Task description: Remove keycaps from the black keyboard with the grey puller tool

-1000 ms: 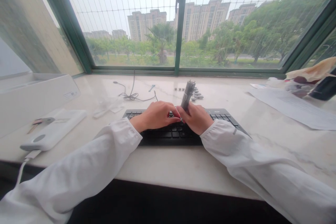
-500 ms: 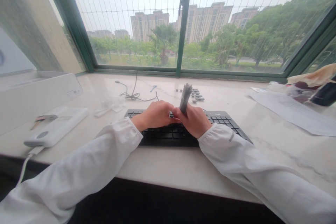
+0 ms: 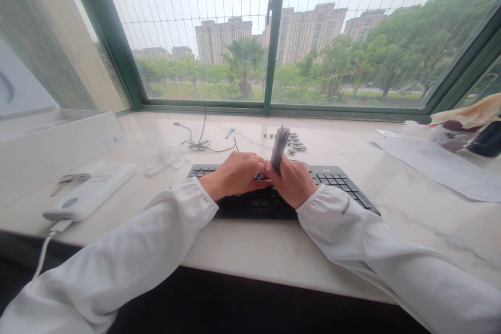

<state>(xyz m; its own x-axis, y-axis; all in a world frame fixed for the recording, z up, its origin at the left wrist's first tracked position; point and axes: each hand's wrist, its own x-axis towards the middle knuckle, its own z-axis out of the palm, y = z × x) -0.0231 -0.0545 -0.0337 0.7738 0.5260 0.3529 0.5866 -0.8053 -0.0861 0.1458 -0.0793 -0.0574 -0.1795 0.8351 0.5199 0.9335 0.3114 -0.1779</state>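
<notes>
A black keyboard (image 3: 340, 182) lies across the counter under both hands. My right hand (image 3: 293, 181) is closed around a grey stick-like tool (image 3: 279, 150), held upright with a jagged, brush-like top end; its lower end is hidden. My left hand (image 3: 239, 175) rests over the middle of the keyboard, fingers curled and bent toward the thumb, touching or nearly touching my right fingers. Whatever its fingertips hold is hidden. Between the hands a small patch of the keyboard with a pale part (image 3: 259, 176) shows. Several loose keycaps (image 3: 297, 144) sit behind the tool.
A cable (image 3: 199, 144), a small blue item (image 3: 230, 133) and clear plastic pieces (image 3: 164, 164) lie behind and left. Further left are a white power bank (image 3: 97, 188) with keys (image 3: 70, 180) on it and a white box (image 3: 90, 133). Papers (image 3: 434, 167) lie right, below the window.
The view has shifted slightly. Both hands stay over the same part of the keyboard, the tool still in my right hand and tilted slightly more to the right.
</notes>
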